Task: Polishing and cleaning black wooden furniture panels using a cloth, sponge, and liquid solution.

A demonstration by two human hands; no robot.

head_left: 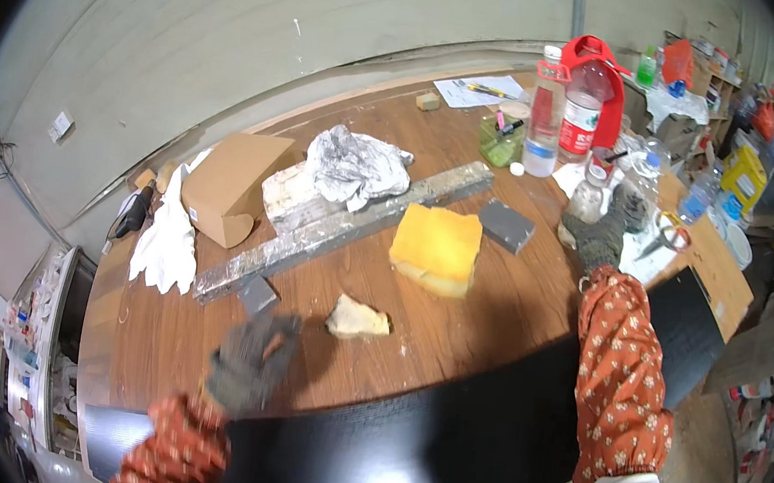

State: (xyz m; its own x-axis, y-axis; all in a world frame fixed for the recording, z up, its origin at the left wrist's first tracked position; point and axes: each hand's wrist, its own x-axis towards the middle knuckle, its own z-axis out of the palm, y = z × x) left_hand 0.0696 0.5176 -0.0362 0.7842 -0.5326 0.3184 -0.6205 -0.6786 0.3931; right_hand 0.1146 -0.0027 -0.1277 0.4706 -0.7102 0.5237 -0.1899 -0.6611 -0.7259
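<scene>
My right hand (602,238), in a dark grey work glove, reaches to the right side of the table. Its thumb and fingers stand apart, close by a small clear jar (588,198); whether they touch it I cannot tell. Over the table's near left part hovers my left hand (246,366), gloved alike, with loosely curled fingers apart and nothing seen in them. Beyond it lies a small dark grey pad (259,295). A crumpled cream-coloured piece (358,318) lies to its right. Farther on are a thick yellow sponge (435,247) and a dark grey block (506,226).
A long stained metal bar (341,232) crosses the table, with a smudged white cloth (357,165) behind it. A cardboard box (233,183) stands at left. Bottles (545,117), a green cup (501,140) and scissors (666,235) crowd the right. A glossy black sheet (472,420) borders the near edge.
</scene>
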